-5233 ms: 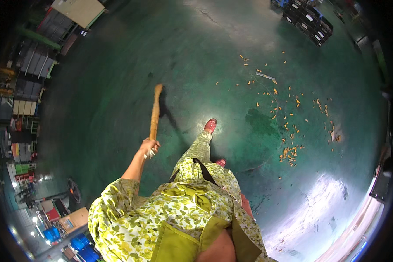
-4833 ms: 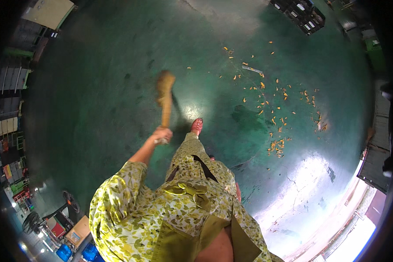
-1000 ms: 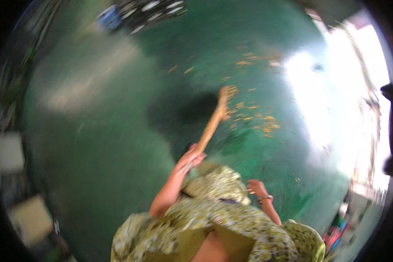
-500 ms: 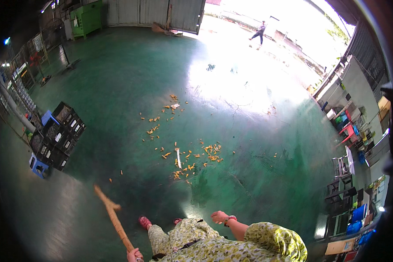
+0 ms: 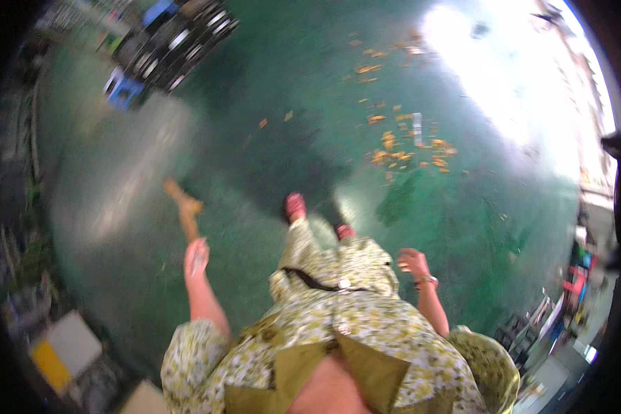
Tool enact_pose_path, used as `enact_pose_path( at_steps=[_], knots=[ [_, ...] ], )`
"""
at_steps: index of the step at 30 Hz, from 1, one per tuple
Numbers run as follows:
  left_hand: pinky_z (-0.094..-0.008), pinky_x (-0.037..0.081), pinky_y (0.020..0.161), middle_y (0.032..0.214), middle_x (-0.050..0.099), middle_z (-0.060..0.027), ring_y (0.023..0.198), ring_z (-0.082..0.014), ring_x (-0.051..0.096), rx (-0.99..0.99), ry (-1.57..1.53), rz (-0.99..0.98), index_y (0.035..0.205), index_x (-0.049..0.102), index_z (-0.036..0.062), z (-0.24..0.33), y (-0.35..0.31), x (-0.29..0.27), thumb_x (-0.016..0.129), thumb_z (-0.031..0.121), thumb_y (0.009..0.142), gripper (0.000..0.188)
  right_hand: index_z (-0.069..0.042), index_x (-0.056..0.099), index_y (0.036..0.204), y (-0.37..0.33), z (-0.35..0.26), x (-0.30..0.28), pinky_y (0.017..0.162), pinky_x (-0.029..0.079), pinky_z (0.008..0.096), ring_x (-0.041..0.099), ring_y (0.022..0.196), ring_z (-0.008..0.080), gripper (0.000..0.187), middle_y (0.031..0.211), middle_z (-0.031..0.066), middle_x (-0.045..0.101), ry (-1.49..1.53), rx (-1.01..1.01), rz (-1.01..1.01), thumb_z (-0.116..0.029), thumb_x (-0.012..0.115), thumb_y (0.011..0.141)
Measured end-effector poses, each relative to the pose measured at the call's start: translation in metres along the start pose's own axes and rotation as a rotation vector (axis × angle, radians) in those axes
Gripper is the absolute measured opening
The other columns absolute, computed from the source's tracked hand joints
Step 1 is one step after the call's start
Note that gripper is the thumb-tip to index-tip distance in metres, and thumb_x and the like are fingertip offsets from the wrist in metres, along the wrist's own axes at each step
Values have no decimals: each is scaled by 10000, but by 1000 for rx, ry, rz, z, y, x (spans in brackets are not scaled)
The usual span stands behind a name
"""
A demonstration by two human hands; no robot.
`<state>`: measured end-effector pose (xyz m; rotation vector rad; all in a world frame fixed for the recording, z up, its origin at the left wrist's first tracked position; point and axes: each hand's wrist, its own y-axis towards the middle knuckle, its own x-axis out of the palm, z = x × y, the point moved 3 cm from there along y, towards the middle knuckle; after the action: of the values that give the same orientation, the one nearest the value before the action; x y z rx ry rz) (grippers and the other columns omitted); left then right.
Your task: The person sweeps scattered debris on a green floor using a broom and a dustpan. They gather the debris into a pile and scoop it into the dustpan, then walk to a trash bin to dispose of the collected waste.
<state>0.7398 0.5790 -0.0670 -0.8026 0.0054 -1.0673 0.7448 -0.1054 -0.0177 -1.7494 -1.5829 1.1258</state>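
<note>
My left hand [image 5: 197,255] is closed around a wooden stick [image 5: 186,215], a pale brown length with a short side stub near its far end. The stick points away from me, over the green floor [image 5: 255,159]. To the right of my body, my right hand [image 5: 412,262] hangs with nothing in it, its fingers loosely bent and apart; a band circles that wrist. Scattered yellow-orange pieces, perhaps dry leaves, [image 5: 388,141] lie on the floor ahead to the right, around a whitish strip [image 5: 417,129]. Motion blurs the picture somewhat.
Stacked black crates [image 5: 179,48] and a small blue stool [image 5: 123,90] stand at the far left. A grey and yellow panel [image 5: 65,352] is at the lower left. Furniture and mixed goods line the right side. Strong daylight glares on the floor at the far right.
My view has tilted down and swung left, so the crates and scattered pieces sit higher in the picture. More of both arms shows; the left hand still grips the stick.
</note>
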Motion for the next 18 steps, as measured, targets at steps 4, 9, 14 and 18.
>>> enact_pose_path(
  at_steps=[4, 9, 14, 18],
  knots=[
    [-230, 226, 289, 442, 318, 38, 319, -73, 319, -478, -165, 101, 611, 349, 104, -51, 66, 54, 523, 18, 730, 227, -1, 482, 1089, -18, 24, -9, 491, 485, 261, 583, 609, 149, 295, 811, 97, 588, 102, 108, -9, -97, 469, 810],
    [-269, 338, 288, 483, 427, -15, 324, -118, 402, -350, 430, 165, 772, 393, 73, -97, 61, 201, 585, 5, 590, 273, -7, 509, 1060, -45, 35, 0, 497, 484, 257, 576, 600, 142, 283, 786, 85, 598, -85, 256, 30, -90, 457, 795],
    [-272, 366, 317, 552, 484, -46, 385, -147, 473, -368, 501, -87, 863, 393, 62, -135, 70, 302, 570, -13, 559, 361, -7, 510, 1072, -49, 19, 19, 551, 493, 271, 585, 640, 163, 311, 836, 98, 605, -164, 226, 20, -115, 459, 785],
    [-199, 328, 304, 528, 419, 6, 368, -74, 407, -845, -186, -368, 848, 402, 75, -109, 85, 342, 553, -77, 646, 295, -13, 516, 1067, -29, 18, 29, 509, 474, 259, 571, 606, 145, 311, 796, 85, 600, -70, 203, 2, -107, 462, 775]
  ],
)
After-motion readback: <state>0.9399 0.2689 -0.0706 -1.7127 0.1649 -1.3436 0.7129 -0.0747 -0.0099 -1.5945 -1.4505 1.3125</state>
